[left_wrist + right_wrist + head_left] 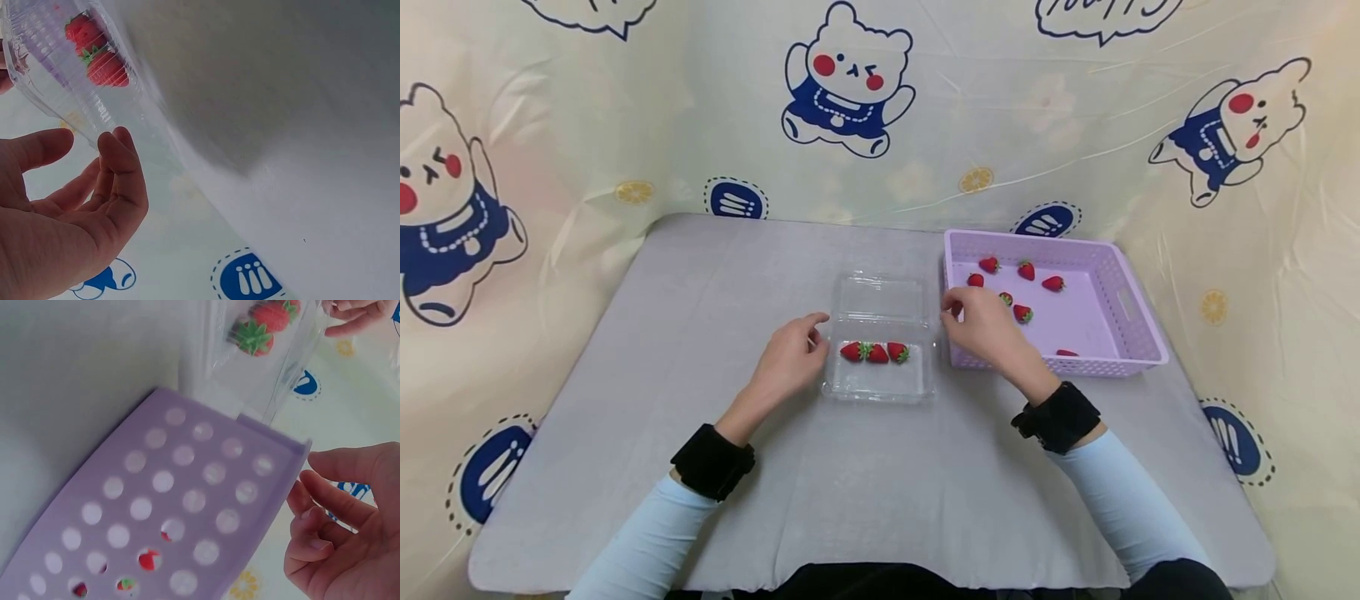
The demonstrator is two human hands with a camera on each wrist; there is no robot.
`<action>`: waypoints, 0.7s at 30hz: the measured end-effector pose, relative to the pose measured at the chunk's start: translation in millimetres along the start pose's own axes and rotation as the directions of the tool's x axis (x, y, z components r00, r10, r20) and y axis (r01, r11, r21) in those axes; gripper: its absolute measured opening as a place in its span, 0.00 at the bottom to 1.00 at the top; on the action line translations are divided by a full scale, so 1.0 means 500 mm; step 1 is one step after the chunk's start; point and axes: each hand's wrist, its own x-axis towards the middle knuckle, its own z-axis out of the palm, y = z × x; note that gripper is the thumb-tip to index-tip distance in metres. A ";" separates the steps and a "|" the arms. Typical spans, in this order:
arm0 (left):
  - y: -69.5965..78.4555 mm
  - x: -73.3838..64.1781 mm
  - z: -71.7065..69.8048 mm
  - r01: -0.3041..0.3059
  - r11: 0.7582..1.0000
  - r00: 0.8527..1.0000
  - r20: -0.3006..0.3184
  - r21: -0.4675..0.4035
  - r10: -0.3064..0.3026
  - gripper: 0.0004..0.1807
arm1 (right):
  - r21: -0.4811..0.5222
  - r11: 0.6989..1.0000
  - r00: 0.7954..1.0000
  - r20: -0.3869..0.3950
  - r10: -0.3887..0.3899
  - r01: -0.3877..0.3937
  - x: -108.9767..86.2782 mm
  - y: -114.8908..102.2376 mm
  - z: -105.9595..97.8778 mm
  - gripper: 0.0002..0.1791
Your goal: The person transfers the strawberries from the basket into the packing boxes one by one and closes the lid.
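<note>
A clear plastic clamshell box [880, 383] stands in mid-table with its lid [880, 293] folded back. Three red strawberries [877, 353] lie side by side in its base. My left hand [786, 358] is beside the box's left edge, fingers loosely bent; in the left wrist view nothing shows between thumb and fingers. On the right, a lilac plastic basket [1090, 321] contains several strawberries [1022, 313]. My right hand [988, 329] hovers over the basket's left side, thumb and forefinger near the rim. The right wrist view shows no strawberry in that hand [344, 519].
Grey cloth covers the table [700, 275]. A printed curtain [940, 108] with bear figures rises behind and on both sides. The basket's perforated side wall [162, 481] stands close to the box's right edge.
</note>
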 end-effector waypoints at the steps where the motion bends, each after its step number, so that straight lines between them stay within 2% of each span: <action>1: 0.000 0.000 0.001 -0.003 1.000 1.000 0.002 0.000 0.003 0.26 | -0.003 1.000 1.000 -0.005 0.009 -0.009 -0.001 0.003 -0.003 0.08; 10: 0.001 -0.001 0.002 0.000 1.000 1.000 0.003 -0.004 0.000 0.25 | -0.054 0.996 0.997 -0.019 0.074 -0.075 -0.013 0.044 -0.036 0.09; 21: -0.002 -0.004 0.004 -0.023 1.000 1.000 0.005 -0.003 0.023 0.25 | -0.081 0.986 0.989 -0.016 0.146 -0.147 -0.032 0.099 -0.052 0.09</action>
